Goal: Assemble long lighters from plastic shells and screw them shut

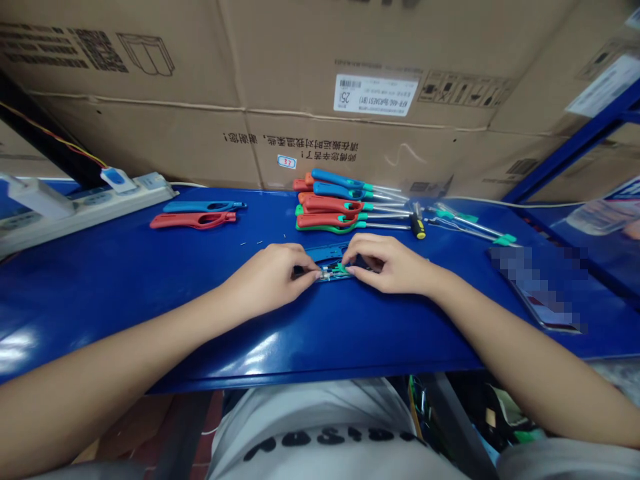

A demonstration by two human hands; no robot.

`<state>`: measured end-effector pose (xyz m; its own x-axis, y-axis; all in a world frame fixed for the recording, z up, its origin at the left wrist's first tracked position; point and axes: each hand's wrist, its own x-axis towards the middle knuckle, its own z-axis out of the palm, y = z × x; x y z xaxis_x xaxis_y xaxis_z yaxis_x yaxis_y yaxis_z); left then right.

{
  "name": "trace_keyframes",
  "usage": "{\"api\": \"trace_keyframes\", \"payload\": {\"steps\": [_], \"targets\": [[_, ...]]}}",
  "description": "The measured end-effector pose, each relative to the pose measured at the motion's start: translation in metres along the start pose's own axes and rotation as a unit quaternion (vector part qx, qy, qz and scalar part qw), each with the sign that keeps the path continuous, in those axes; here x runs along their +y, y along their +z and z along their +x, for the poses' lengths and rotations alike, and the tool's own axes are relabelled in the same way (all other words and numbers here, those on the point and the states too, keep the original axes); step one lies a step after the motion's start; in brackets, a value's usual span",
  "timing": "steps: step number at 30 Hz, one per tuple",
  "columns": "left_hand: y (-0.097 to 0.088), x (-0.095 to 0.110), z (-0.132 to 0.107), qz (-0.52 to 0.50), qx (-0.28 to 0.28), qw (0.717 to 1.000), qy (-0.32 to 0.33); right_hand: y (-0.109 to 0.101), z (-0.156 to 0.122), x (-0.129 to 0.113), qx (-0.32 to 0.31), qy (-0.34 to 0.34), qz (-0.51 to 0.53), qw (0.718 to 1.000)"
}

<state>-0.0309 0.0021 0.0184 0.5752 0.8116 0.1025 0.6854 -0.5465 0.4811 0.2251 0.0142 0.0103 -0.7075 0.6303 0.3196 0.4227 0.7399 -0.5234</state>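
My left hand [293, 272] is closed in a pinch on the left end of an opened long-neck lighter's inner parts [327, 273], small pieces with a clear body. My right hand [393, 265] pinches the same parts at the green trigger [341, 269]. Just behind the fingertips lies a blue lighter handle shell [327, 252], partly hidden by both hands. Finished-looking long-neck lighters with red, blue, orange and green handles lie in a pile [335, 203] beyond my hands, metal tubes to the right. A yellow and black screwdriver [418, 225] rests by their tips.
Blue and red handle shells [195, 220] lie at the left. A power strip [95, 207] sits on the far left. Metal tubes with green triggers [475, 223] and a phone [535, 290] are to the right. Tiny metal pins [243, 243] lie near my left hand. Cardboard [190, 147] backs the blue table.
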Motion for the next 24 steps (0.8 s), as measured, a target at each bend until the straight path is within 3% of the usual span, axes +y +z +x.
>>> {"api": "trace_keyframes", "payload": {"steps": [4,15,21,24], "targets": [[-0.001,-0.001,0.002,-0.005,-0.006,1.0,0.003,-0.006,0.0,0.0,-0.056,0.031,-0.012,0.998],[-0.002,0.001,0.0,0.042,-0.006,0.999,-0.008,-0.008,0.0,0.0,-0.064,0.058,0.0,0.996],[-0.001,0.007,-0.007,0.136,0.019,0.988,0.07,-0.01,0.001,0.002,-0.073,0.134,0.049,0.987],[0.002,0.011,-0.01,0.165,0.028,0.98,0.11,-0.012,0.0,0.002,-0.083,0.137,0.066,0.985]]}}
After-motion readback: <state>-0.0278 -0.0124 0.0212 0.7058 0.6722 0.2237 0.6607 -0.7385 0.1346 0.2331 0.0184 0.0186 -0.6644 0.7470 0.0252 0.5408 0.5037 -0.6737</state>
